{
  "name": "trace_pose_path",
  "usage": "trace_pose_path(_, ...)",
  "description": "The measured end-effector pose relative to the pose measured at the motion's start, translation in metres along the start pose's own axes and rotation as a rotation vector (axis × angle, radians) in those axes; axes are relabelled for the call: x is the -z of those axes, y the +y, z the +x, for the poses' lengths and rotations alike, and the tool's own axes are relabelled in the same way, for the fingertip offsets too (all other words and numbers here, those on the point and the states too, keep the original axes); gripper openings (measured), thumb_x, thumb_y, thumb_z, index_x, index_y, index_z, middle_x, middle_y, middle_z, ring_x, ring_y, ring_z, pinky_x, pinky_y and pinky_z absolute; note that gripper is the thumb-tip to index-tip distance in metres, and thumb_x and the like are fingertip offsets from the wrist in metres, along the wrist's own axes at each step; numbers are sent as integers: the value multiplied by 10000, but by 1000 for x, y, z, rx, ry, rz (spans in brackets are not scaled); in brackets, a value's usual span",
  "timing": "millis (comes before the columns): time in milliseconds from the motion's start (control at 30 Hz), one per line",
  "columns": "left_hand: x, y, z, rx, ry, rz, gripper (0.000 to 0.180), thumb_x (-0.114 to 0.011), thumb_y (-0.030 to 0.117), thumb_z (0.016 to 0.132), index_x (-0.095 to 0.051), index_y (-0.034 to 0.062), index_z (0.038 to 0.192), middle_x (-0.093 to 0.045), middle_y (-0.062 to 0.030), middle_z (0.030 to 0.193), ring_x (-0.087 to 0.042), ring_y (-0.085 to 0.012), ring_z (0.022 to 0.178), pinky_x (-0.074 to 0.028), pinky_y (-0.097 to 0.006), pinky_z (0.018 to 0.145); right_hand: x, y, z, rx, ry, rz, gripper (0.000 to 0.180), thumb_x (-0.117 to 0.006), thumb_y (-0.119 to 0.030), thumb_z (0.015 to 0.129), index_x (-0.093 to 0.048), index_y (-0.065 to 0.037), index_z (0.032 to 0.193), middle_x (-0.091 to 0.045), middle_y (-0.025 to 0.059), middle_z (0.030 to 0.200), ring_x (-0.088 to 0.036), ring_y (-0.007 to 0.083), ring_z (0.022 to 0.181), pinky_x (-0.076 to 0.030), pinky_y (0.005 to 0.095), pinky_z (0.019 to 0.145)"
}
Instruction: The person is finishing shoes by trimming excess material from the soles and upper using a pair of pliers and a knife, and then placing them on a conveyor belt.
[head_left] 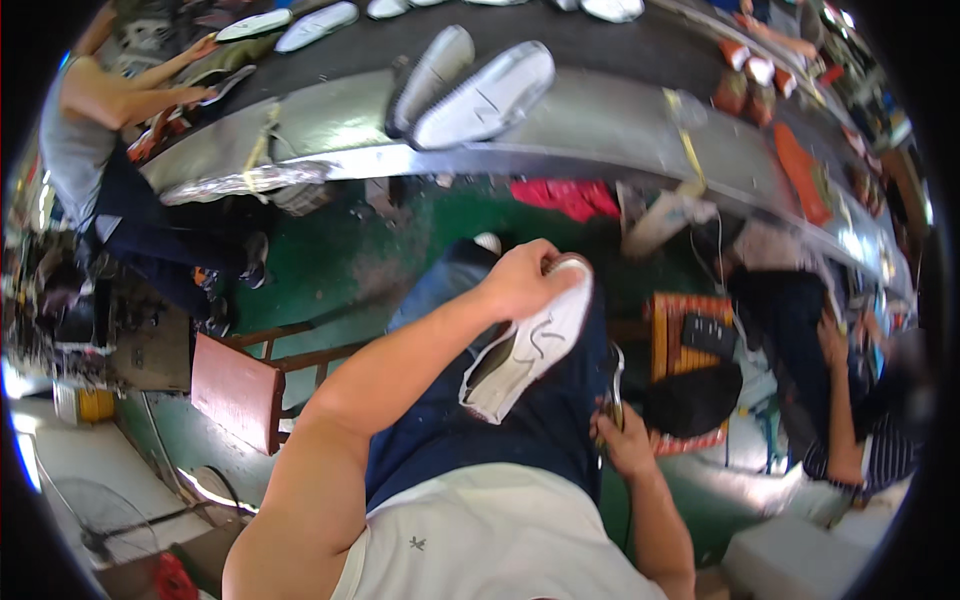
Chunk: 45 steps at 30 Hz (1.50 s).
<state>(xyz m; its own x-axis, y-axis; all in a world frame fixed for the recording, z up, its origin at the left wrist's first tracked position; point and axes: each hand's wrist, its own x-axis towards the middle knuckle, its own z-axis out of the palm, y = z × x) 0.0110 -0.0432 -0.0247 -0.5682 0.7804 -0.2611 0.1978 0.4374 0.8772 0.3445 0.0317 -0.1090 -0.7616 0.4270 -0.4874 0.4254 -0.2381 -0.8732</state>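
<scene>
My left hand (530,280) is closed round the upper end of a white shoe (545,335) with black wavy lines on it. The shoe lies slanted above my lap, its dark opening toward the lower left. At my right thigh, my right hand (625,440) grips a metal hand tool (615,385) with a curved head. The tool's exact kind is hard to make out. It is held apart from the shoe. Beyond my knees, a pair of white shoes, a nearer one (485,100) and one beside it (432,80), rests on the edge of the conveyor bench.
The dark conveyor belt (630,45) with its metal edge (350,125) crosses ahead, bearing more white shoes. Left stands a brown stool (238,392); right, a woven seat (665,340) holds a black cushion (693,400). People work at far left (95,150) and right (860,420).
</scene>
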Motion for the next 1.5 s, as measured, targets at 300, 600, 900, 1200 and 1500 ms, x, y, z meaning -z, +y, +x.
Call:
trace_pose_path(300,-18,-96,-94,80,-80,334,295,-687,238,939,-709,24,1140,-724,-220,919,-732,-341,807,-572,-400,741,-14,-76,16,130,-360,-630,410,-640,-194,947,-565,-15,1308,-665,262,943,-653,463,915,-519,471,801)
trace_pose_path(600,-52,-97,-109,-268,18,565,294,-590,309,952,-683,68,810,-694,-119,758,-700,-332,667,-574,-456,627,-3,-144,77,-487,-804,-701,203,-631,-241,936,-601,-55,1013,-633,69,728,-625,199,674,-523,375,624)
trace_pose_path(900,-52,-168,-100,121,-228,-563,850,-547,434,1047,-72,42,1632,-355,-203,1552,-279,-271,1496,-225,-356,1222,-23,-117,83,141,-569,-1219,314,-713,-277,893,-652,-5,1037,-703,264,879,-674,479,858,-542,526,785)
trace_pose_path(1200,-35,-176,-72,-86,-362,-385,988,-819,326,861,-229,42,1602,-404,-169,1538,-363,-276,1450,-299,-415,1202,-20,-98,70,247,-489,-931,535,-688,-155,883,-542,9,1371,-632,269,1160,-645,428,1038,-539,481,881)
trace_pose_path(1500,-47,-152,-91,119,-220,-25,963,-756,258,878,-182,108,1637,-305,-225,1597,-267,-349,1495,-227,-424,1227,-23,-119,81,-213,-635,-747,449,-651,-98,892,-538,63,1296,-626,215,1100,-639,388,1000,-541,468,828)
